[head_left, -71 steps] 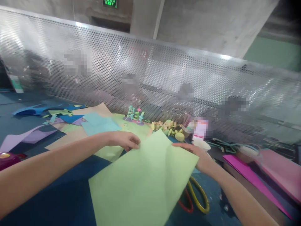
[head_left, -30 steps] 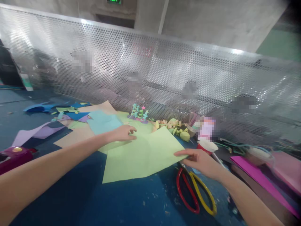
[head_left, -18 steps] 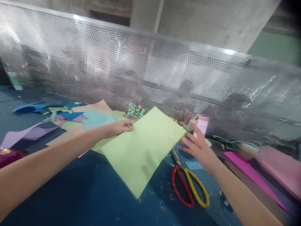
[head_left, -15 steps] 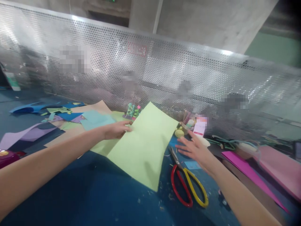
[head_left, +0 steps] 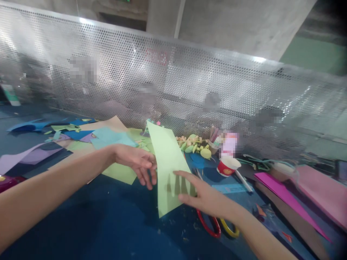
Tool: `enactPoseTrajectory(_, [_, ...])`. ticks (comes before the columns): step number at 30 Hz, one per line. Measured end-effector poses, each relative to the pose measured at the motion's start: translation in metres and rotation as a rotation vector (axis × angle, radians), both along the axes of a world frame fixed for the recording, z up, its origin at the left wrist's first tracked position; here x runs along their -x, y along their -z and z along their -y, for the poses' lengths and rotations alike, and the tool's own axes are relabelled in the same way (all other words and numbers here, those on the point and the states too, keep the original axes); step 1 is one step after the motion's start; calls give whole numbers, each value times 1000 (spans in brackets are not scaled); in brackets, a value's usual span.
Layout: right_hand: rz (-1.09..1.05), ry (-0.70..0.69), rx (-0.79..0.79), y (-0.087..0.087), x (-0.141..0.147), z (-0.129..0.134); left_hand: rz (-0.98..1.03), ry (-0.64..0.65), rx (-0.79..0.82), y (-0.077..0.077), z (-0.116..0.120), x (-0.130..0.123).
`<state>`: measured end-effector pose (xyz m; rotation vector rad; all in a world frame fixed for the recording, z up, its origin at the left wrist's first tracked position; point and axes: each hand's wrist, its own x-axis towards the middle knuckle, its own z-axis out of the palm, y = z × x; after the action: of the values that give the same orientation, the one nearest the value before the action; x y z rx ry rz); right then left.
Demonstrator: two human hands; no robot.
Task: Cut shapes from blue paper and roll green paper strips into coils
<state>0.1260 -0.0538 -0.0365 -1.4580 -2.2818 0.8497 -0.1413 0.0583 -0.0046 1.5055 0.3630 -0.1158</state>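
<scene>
A light green sheet of paper (head_left: 166, 155) stands tilted between my hands above the blue tabletop. My left hand (head_left: 135, 162) is at its left edge, with bent fingers that seem to pinch it; the grip is partly hidden. In front of the sheet's right part, my right hand (head_left: 203, 196) has its thumb and forefinger spread. Finger-shaped shadows fall on the paper there. Scissors with one red handle (head_left: 208, 224) and one yellow handle (head_left: 230, 228) lie below my right hand, their blades mostly covered.
Coloured paper pieces (head_left: 112, 137) spread on the left. Behind the sheet are green and yellow paper leaves (head_left: 193, 144). A red and white paper cup (head_left: 228, 166) stands right of them, near a light blue strip (head_left: 229, 188). Pink sheets (head_left: 322, 191) lie far right. A perforated metal screen (head_left: 121, 72) borders the back.
The green sheet has turned and now shows a narrower face. My right hand has moved left, from beside the sheet to in front of it. My left hand has turned, its fingers now pointing down.
</scene>
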Motion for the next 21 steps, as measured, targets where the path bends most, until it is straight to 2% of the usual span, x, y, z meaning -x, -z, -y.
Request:
enactPoseTrajectory(1, [45, -46, -30, 3, 8, 4, -34, 83, -16, -7, -2, 6])
enactPoseTrajectory(2, [88, -90, -60, 7, 16, 9, -15, 113, -47, -14, -4, 12])
enactPoseTrajectory(3, [124, -127, -88, 10, 23, 12, 47, 88, -82, -20, -6, 17])
enactPoseTrajectory(5, [160, -185, -123, 14, 34, 19, 246, -65, -154, -28, -9, 22])
enactPoseTrajectory(7, [141, -235, -119, 15, 38, 23, 326, -228, -292, -29, -10, 20])
enactPoseTrajectory(9, [98, -288, -91, 12, 38, 24, 182, -276, -544, -24, -8, 12])
enactPoseTrajectory(10, [78, -310, -71, 10, 37, 24, 65, -245, -696, -19, -6, 7])
enactPoseTrajectory(12, [47, -339, -33, 6, 34, 23, -106, -128, -937, -6, 1, -4])
enactPoseTrajectory(14, [25, -346, 0, 3, 32, 20, -182, -7, -1065, 7, 9, -13])
enactPoseTrajectory(16, [-15, -281, 9, -1, 26, 13, -238, 46, -1125, 17, 18, -19])
enactPoseTrajectory(19, [-16, -9, -51, -9, 2, -4, -256, 26, -1151, 24, 27, -22])
enactPoseTrajectory(21, [187, 188, -143, -14, -25, -16, -261, 10, -1139, 26, 29, -20])
